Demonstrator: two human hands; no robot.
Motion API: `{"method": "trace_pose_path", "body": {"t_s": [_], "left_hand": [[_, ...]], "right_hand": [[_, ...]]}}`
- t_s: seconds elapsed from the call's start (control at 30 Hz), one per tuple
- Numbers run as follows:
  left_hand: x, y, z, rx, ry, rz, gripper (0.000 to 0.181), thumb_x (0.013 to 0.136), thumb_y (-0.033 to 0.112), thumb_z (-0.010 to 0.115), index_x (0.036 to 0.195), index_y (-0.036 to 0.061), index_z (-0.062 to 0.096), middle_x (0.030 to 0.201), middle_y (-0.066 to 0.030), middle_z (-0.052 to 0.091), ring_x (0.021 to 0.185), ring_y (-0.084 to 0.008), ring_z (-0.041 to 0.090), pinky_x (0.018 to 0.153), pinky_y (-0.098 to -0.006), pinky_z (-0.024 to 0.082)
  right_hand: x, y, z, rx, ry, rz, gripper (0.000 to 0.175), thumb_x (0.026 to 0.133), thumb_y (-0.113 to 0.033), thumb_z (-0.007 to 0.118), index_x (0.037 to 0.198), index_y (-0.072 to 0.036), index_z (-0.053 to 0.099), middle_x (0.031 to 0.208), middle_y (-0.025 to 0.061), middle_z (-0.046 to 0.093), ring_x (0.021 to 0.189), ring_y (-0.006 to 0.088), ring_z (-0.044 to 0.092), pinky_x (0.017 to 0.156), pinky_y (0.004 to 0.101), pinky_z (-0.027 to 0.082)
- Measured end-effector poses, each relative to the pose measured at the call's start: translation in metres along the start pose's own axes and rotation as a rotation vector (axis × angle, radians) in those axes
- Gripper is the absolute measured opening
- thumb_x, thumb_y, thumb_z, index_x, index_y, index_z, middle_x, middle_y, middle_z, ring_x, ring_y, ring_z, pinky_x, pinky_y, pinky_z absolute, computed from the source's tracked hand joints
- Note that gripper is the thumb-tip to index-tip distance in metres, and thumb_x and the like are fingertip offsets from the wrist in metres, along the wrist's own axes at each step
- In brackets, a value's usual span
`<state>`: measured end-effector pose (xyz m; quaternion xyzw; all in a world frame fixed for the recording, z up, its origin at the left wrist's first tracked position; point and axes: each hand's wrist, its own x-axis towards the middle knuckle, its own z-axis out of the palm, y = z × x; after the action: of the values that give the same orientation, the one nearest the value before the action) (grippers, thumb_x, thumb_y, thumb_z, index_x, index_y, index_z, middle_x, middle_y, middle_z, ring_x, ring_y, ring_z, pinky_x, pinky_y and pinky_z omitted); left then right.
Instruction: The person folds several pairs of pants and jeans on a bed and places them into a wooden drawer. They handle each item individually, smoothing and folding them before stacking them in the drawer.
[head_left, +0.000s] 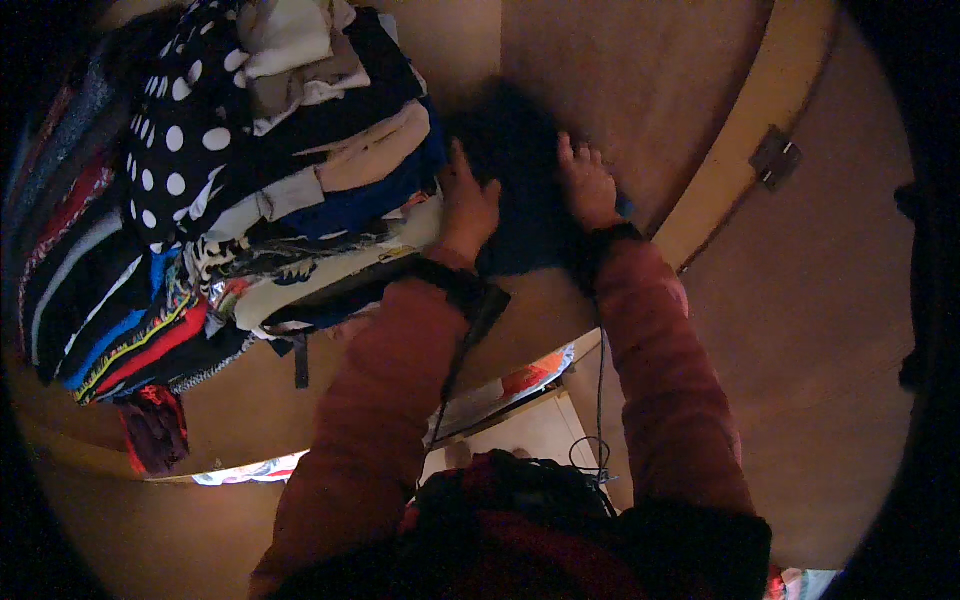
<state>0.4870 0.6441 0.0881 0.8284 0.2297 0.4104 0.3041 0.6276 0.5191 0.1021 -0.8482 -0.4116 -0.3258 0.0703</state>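
A dark blue cloth garment (525, 195) lies on the wooden shelf in front of me. My left hand (469, 206) rests at its left edge, index finger stretched forward and thumb apart, close to the stacked clothes. On the garment's right edge lies my right hand (589, 180), fingers extended. Whether either hand pinches the cloth is hard to tell in the dim light. To the left stands a pile of folded clothes (360, 157) in black, beige, blue and cream. A black cloth with white dots (176, 139) drapes over its left part.
More folded garments (142, 337) are stacked at the far left, with a dark red cloth (154, 431) hanging over the shelf edge. At the right is a wooden cabinet door (810, 322) with a metal hinge (775, 157). Cables run down from both wrists.
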Motion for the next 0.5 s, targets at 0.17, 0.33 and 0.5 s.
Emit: {"method": "trace_pose_path", "body": {"t_s": [0.17,0.33,0.5], "left_hand": [[-0.020,0.008,-0.013,0.358,-0.335,0.085,0.058,0.077,0.004,0.059,0.130,-0.0039,0.036,0.139,-0.0349,0.017,0.109,-0.0487,0.047,0.090,-0.0459,0.044],[-0.015,0.010,-0.013,0.454,-0.439,0.079,0.043,0.077,0.001,0.056,0.118,-0.0053,0.044,0.138,-0.0339,0.020,0.092,-0.0511,0.056,0.077,-0.0502,0.051],[-0.016,0.003,-0.007,0.468,-0.286,0.171,0.034,0.070,-0.003,0.062,0.102,-0.0091,0.051,0.134,-0.0338,0.029,0.085,-0.0420,0.062,0.077,-0.0417,0.052]], "right_hand": [[-0.006,0.010,0.015,0.045,-0.194,-0.031,0.039,0.082,-0.005,0.049,0.120,-0.004,0.044,0.113,0.0196,0.051,0.105,0.0373,0.052,0.077,0.0414,0.054],[0.012,0.010,0.015,0.121,-0.258,0.005,0.025,0.081,-0.003,0.049,0.106,-0.001,0.053,0.109,0.0207,0.052,0.101,0.0384,0.054,0.076,0.0426,0.054],[0.020,0.007,0.025,0.260,-0.133,0.055,0.021,0.080,0.000,0.048,0.100,0.001,0.056,0.106,0.0240,0.054,0.093,0.0393,0.059,0.073,0.0442,0.054]]}}
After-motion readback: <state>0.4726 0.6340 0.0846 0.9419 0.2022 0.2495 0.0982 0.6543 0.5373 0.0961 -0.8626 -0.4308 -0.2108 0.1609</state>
